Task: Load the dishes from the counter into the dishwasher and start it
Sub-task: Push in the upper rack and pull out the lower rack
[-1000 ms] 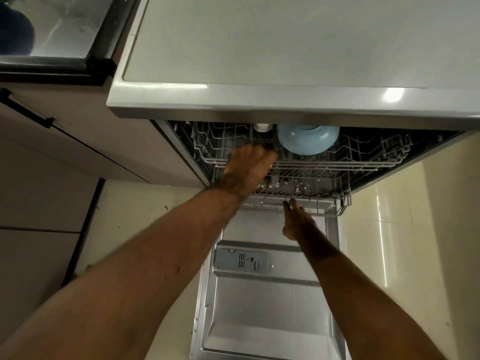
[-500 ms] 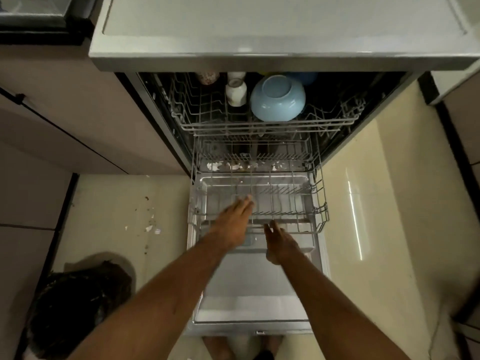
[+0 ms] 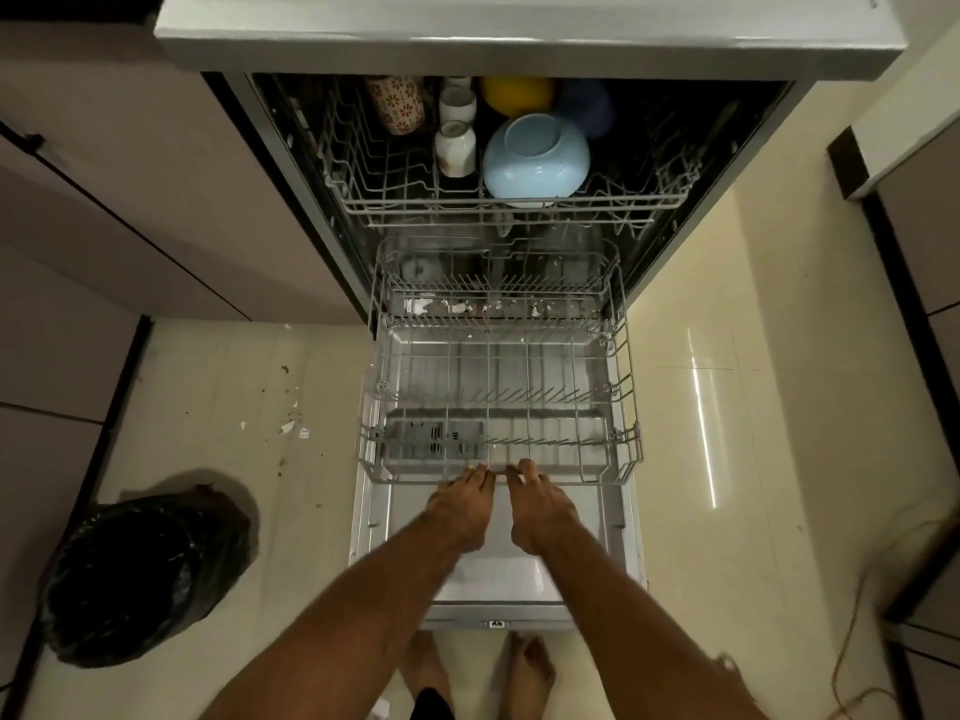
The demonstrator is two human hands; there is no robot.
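Note:
The dishwasher stands open, its door (image 3: 498, 574) folded flat over the floor. The empty lower rack (image 3: 626, 407) is pulled out over the door. My left hand (image 3: 460, 509) and my right hand (image 3: 540, 506) sit side by side at the rack's front rail, fingertips hooked over the wire. The upper rack (image 3: 363, 200) holds a light blue bowl (image 3: 535, 158) upside down, a yellow bowl (image 3: 514, 93), a dark blue bowl (image 3: 589, 103), two small white cups (image 3: 454, 148) and a flowered mug (image 3: 397, 103).
The counter edge (image 3: 519, 46) overhangs the dishwasher. A bin lined with a black bag (image 3: 140, 569) stands on the floor at the left, with crumbs and paper scraps (image 3: 288, 426) nearby. Cabinets flank both sides. A cable (image 3: 852, 615) lies on the right floor. My bare feet (image 3: 527, 667) are below the door.
The lower rack has slid out over the door toward me. Both hands came back with it, the left one down from the upper rack. The view tilted down.

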